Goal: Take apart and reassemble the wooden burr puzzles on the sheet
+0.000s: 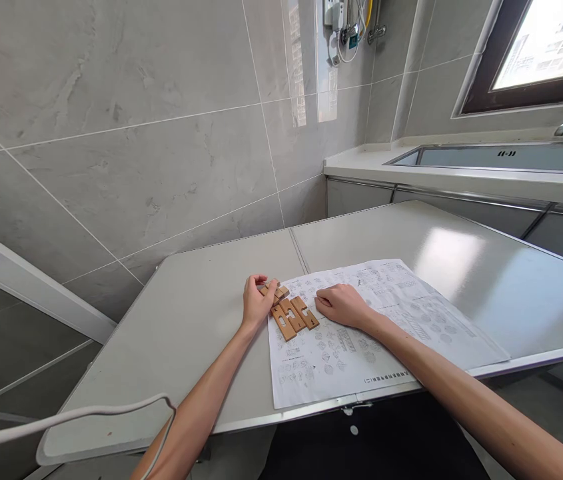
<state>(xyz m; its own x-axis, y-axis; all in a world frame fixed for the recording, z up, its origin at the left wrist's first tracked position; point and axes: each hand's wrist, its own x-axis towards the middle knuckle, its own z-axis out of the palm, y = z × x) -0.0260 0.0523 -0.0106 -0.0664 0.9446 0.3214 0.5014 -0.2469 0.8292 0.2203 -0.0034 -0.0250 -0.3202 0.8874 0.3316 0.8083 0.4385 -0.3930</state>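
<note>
While both forearms reach in over the near edge of the table [201,300], the left hand [256,303] is at the left edge of the printed sheet [311,395], toward its far left corner. Its thumb touches a cluster of small wooden pieces [282,293]; the fingers bend behind the cluster. It cannot be determined whether this grip is closed on the pieces or only resting against them.

Three slotted wooden pieces [296,322] lie flat on the sheet, side by side, just inside its left edge and on the near side of the cluster. Dark marks show on their faces; the marks are too small to read.

The right hand [344,305] rests on the sheet, to the right of the flat pieces and apart from them. Its fingers are curled inward in a narrow grip; the palm side is hidden.

The near left corner of the sheet lies at the near edge of the table. A pale cable [106,410] passes above the near left corner of the table.
</note>
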